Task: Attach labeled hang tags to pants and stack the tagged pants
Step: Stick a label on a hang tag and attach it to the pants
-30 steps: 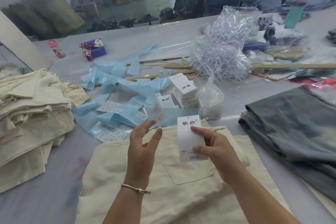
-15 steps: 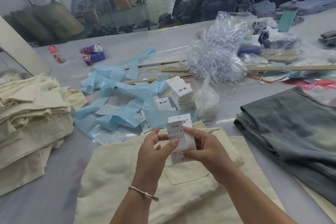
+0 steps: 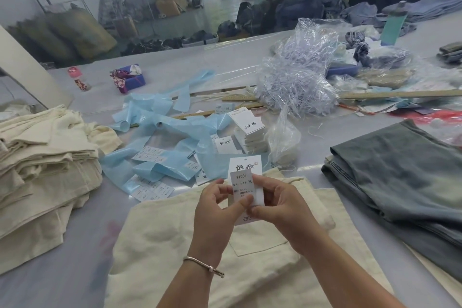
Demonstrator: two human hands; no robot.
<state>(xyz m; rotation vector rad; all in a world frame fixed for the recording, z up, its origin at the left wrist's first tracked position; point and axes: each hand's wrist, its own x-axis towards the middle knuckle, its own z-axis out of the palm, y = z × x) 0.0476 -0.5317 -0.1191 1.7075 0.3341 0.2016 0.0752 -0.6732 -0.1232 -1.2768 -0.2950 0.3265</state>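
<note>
The left hand (image 3: 215, 210) and the right hand (image 3: 277, 207) meet in the near centre, both with fingers curled in a pinch on one white hang tag (image 3: 246, 167) held upright between them. A size sticker (image 3: 242, 184) printed 1103# and XL sits on the tag's face, and the two thumbs press on its lower edge. The step in hand looks like labelling: smoothing the sticker down before the tag goes on a garment. Directly under the hands lies a cream pair of pants (image 3: 180, 237) with a patch pocket showing, flat on the grey table (image 3: 62, 277). The next move probably calls for fixing the tag to these pants near the waistband, then lifting them to the cream stack (image 3: 42, 157) on the left. Just beyond the hands are the blue backing strips (image 3: 160, 132) with more stickers, and the pile of blank tags (image 3: 250, 132); folded grey pants (image 3: 400, 177) lie to the right. Compared with a second ago, the left hand, then open and apart from the tag, has closed onto it, and the sticker now covers the tag's middle, where only the bare tag showed
</note>
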